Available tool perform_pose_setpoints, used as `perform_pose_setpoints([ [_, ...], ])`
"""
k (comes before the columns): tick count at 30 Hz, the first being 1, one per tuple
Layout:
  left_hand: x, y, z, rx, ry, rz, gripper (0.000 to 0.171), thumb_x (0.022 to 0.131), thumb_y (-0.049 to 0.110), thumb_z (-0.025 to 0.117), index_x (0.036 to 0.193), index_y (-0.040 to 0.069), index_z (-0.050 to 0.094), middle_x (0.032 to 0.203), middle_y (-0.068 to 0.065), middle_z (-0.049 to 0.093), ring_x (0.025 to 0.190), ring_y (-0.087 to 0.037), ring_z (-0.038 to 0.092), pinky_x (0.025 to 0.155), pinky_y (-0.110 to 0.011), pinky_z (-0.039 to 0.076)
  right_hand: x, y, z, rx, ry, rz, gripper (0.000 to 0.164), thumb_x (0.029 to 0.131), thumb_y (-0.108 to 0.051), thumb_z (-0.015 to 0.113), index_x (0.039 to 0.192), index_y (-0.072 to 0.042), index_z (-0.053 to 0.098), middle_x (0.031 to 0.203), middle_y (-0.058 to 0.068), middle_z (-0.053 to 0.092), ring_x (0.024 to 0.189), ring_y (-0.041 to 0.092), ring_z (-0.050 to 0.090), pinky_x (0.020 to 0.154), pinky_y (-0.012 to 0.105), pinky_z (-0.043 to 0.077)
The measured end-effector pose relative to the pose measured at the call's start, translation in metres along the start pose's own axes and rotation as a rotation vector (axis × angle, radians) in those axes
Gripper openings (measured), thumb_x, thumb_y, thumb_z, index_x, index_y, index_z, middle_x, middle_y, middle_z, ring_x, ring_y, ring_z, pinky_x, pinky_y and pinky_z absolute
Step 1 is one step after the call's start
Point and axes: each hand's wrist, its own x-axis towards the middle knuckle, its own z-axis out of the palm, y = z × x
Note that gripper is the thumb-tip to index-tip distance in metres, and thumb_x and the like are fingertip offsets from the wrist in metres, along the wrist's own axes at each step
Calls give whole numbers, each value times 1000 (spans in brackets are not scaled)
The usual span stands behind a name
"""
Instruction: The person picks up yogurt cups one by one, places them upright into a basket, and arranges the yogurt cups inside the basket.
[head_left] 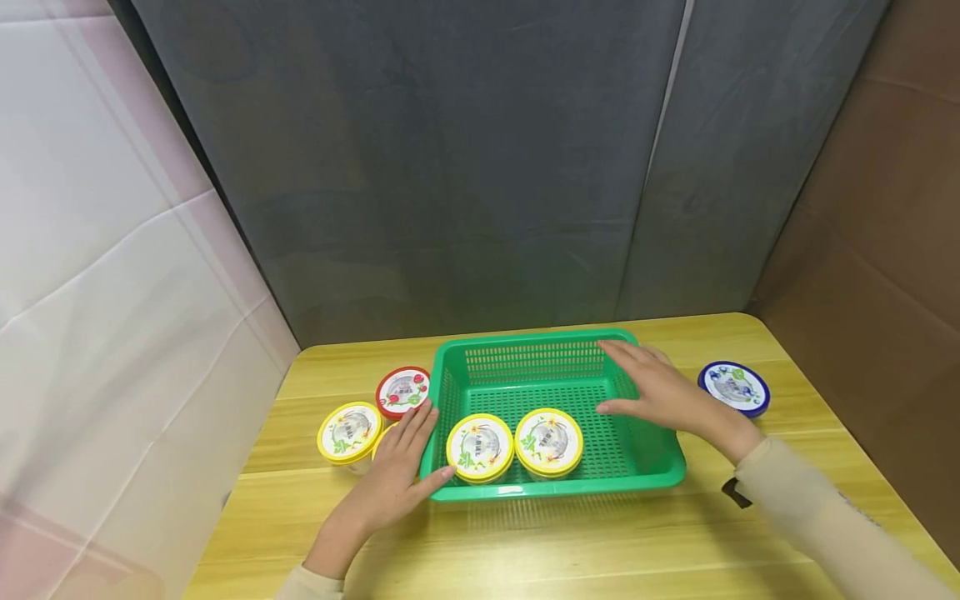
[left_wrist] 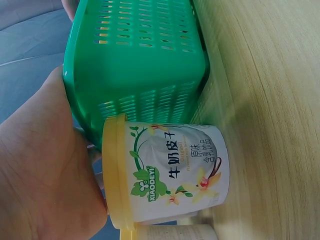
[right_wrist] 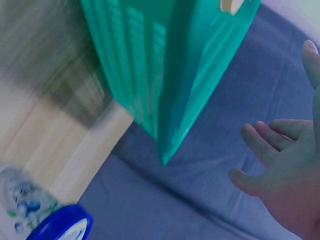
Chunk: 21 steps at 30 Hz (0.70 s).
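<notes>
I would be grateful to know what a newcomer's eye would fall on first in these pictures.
Most likely the bright green basket on the wooden table, with two yellow-lidded tubs side by side in its near part. Next might come the blue-lidded tub, alone to the basket's right, and the red-lidded tub to its left, near the left hand.
</notes>
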Motion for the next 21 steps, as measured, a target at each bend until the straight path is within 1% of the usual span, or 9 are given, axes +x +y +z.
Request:
perform_pose_setpoints([
  [5,0,0,0,4,2,3,84,95,52,57,158,8,22,168,-7,17,154,-38,16,120,-61,20,-8,13,-15,2,29,86,100,84,-63,66,159,-15,21,162,19,27,149,46,24,116,70,18],
  [9,0,1,-1,7,4,1,84,95,52,57,158,8,23,168,-7,17,154,-39,16,120,-61,20,-13,25,-25,0,55,112,100,85,-61,66,160,-19,16,163,18,26,148,46,24,115,71,16],
  [13,0,2,-1,3,5,1,84,95,52,57,158,8,23,168,-8,18,154,-39,17,120,-61,20,-18,39,-32,-15,91,127,99,86,-57,68,160,-15,17,163,20,25,147,47,25,114,71,15],
  [21,0,3,-2,6,5,-2,84,95,52,57,158,9,23,168,-7,18,154,-38,17,120,-62,21,-31,68,-37,-69,128,182,99,88,-52,68,158,-3,18,159,30,27,143,54,26,110,74,18],
])
